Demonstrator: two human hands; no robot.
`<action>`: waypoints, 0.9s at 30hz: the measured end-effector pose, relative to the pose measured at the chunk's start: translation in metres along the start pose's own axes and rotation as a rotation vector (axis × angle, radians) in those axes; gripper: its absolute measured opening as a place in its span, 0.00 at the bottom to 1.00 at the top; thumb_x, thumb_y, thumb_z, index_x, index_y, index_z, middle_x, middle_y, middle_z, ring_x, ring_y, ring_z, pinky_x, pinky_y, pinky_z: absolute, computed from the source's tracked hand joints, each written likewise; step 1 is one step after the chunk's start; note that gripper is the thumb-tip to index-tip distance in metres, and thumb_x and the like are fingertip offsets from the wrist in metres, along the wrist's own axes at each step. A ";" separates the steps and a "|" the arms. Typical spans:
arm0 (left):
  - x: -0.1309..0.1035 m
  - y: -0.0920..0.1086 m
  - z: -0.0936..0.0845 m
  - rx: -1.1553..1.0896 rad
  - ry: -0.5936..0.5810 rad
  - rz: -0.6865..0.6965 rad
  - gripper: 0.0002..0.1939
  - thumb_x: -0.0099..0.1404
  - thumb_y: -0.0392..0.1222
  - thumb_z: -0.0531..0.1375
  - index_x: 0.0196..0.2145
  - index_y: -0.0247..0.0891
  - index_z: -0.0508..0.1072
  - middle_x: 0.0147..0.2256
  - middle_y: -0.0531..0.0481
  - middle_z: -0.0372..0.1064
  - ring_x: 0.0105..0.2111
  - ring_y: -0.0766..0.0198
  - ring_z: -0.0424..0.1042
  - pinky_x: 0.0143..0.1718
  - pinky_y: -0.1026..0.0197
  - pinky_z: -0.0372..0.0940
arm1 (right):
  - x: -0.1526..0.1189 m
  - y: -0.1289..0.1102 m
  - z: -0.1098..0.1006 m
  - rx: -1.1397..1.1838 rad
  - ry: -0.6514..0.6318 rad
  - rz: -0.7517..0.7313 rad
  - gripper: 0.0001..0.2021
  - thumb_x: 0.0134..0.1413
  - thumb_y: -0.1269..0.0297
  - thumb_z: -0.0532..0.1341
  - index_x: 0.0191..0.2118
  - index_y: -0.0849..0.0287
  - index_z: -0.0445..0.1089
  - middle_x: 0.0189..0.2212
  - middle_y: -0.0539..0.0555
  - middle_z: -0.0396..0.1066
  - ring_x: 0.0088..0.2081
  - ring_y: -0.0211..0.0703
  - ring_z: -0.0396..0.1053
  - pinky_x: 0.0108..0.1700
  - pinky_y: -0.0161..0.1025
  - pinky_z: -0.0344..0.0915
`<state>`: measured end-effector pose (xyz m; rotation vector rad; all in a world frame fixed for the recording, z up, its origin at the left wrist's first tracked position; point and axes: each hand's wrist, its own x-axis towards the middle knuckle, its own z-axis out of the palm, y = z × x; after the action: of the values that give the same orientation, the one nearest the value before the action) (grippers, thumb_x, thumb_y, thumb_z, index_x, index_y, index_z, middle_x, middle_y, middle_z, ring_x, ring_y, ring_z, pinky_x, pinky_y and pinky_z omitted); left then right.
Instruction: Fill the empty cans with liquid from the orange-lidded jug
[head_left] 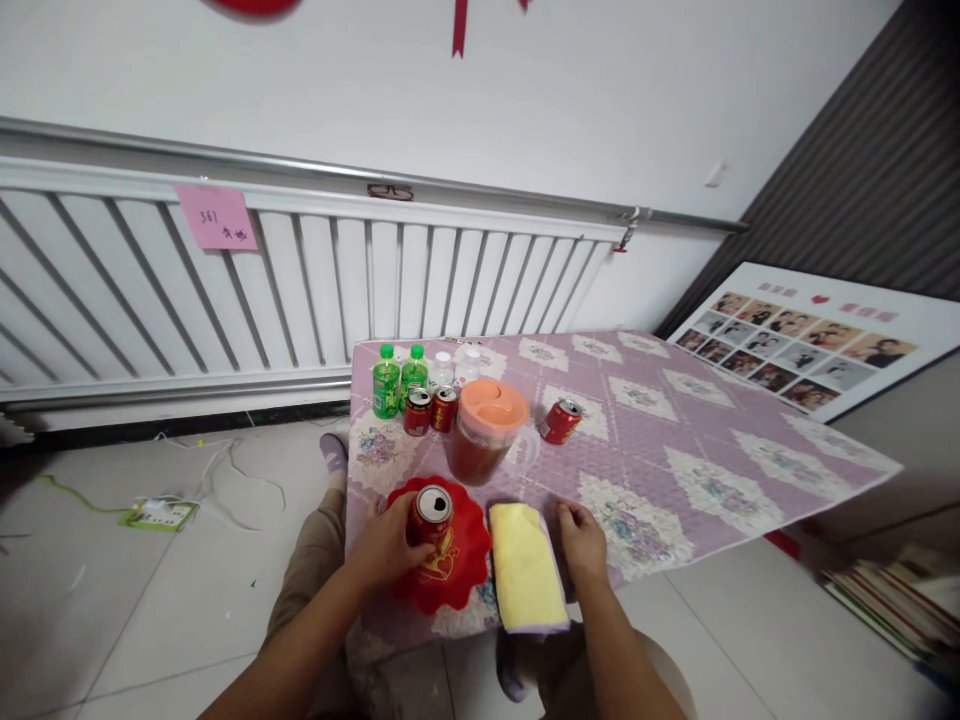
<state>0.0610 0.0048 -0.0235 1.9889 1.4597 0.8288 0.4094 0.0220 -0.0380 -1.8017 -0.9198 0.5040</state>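
The red drink can (431, 512), its silver top open at a dark mouth hole, is about upright over the far left part of a red, scallop-rimmed dish (471, 560) with gold patterning, near the table's (645, 460) near left corner. Whether its base touches the dish is hidden. A folded yellow cloth (527, 570) with lilac edging lies flat at the near edge, right of the dish.

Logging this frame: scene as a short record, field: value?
left hand: fingers around an open red can, over the red plate
right hand: beside the yellow cloth, fingers curled
pitcher: orange lid, brown contents
other cans: pair left of pitcher, one right
bottles: two green-capped, two white-capped
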 end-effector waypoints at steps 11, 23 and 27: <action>-0.002 0.024 -0.015 0.103 -0.126 -0.080 0.38 0.53 0.43 0.67 0.60 0.41 0.61 0.59 0.41 0.67 0.61 0.43 0.63 0.68 0.36 0.36 | -0.003 -0.092 0.022 0.275 -0.158 -0.053 0.29 0.47 0.37 0.60 0.47 0.55 0.74 0.50 0.58 0.76 0.50 0.54 0.72 0.45 0.44 0.67; -0.002 0.029 -0.020 0.057 -0.143 -0.070 0.36 0.55 0.44 0.65 0.60 0.40 0.61 0.60 0.40 0.66 0.61 0.44 0.64 0.68 0.34 0.33 | 0.001 -0.134 0.065 0.452 -0.167 0.062 0.26 0.33 0.35 0.67 0.26 0.55 0.68 0.20 0.47 0.68 0.24 0.38 0.66 0.23 0.34 0.55; -0.002 0.028 -0.019 0.068 -0.136 -0.074 0.36 0.55 0.44 0.65 0.60 0.39 0.62 0.60 0.38 0.65 0.61 0.42 0.63 0.67 0.33 0.36 | 0.000 -0.143 0.071 0.481 -0.137 0.083 0.24 0.33 0.39 0.68 0.23 0.54 0.63 0.15 0.44 0.63 0.19 0.35 0.60 0.22 0.34 0.54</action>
<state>0.0643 -0.0039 0.0086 1.9860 1.4912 0.6075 0.3085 0.0933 0.0640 -1.3831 -0.7387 0.8336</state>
